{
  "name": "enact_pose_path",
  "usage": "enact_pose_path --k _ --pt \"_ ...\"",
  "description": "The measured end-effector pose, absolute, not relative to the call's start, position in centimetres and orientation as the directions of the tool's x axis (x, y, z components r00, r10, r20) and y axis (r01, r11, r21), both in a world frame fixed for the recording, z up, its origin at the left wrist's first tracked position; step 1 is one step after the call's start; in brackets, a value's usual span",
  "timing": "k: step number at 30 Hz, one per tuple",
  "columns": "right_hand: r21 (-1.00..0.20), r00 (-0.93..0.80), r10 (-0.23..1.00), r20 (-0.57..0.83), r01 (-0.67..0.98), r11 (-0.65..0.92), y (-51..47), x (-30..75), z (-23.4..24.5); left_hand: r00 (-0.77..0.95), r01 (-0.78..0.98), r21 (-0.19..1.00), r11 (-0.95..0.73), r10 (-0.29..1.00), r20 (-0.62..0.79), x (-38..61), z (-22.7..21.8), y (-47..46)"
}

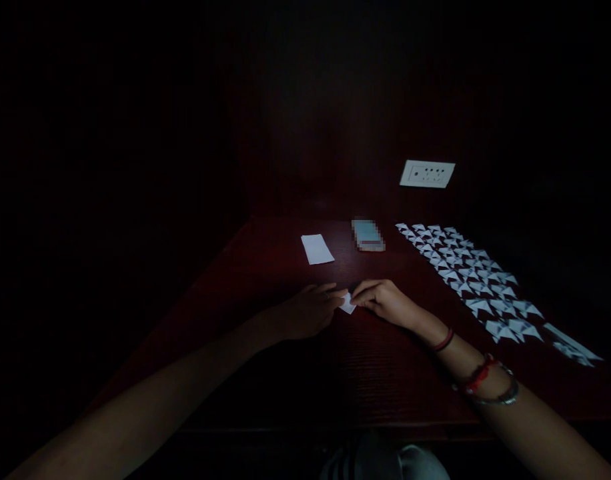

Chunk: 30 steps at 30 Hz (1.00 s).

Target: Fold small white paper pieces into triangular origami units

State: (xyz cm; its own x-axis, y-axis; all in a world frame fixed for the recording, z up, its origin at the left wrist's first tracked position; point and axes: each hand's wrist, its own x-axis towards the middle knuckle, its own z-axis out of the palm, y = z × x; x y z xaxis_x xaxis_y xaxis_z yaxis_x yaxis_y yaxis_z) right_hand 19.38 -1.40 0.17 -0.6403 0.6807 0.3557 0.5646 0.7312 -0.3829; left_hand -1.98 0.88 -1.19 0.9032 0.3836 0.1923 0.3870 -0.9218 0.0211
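A small white piece of folded paper (348, 305) lies on the dark red table between my two hands. My left hand (313, 310) reaches in from the left, its fingertips pressed on the paper's left edge, with a ring on one finger. From the right, my right hand (383, 301) pinches the paper's right corner between thumb and fingers. Both hands cover part of the paper, so its full shape is hidden. Beyond them lies a stack of white paper sheets (317, 249).
Rows of folded white paper pieces (478, 273) cover the table's right side. Nearer me lie a white strip (573, 341) and more folded paper. A blurred, phone-like object (368, 235) rests at the back. A socket panel (427, 174) is on the wall. The table (265, 267) is dimly lit.
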Motion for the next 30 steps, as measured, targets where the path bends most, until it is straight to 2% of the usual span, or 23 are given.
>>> enact_pose_path --k 11,17,25,30 --pt "-0.325 -0.676 0.680 0.284 0.599 0.732 -1.5 19.8 0.8 0.898 0.375 0.027 -0.927 0.370 0.238 -1.7 -1.3 1.3" --pt "-0.211 -0.650 0.699 0.298 0.669 0.713 -2.0 19.4 0.7 0.890 0.389 0.035 -0.921 0.385 0.245 -1.6 -0.8 0.9" --pt "0.020 -0.623 0.748 0.228 0.771 0.637 -2.7 18.3 1.2 0.883 0.400 0.008 -0.917 0.387 0.266 -1.4 0.2 0.1" --pt "0.078 -0.602 0.777 0.187 0.797 0.599 -3.2 18.4 1.9 0.874 0.435 -0.031 -0.900 0.414 0.256 -1.4 0.4 -0.3"
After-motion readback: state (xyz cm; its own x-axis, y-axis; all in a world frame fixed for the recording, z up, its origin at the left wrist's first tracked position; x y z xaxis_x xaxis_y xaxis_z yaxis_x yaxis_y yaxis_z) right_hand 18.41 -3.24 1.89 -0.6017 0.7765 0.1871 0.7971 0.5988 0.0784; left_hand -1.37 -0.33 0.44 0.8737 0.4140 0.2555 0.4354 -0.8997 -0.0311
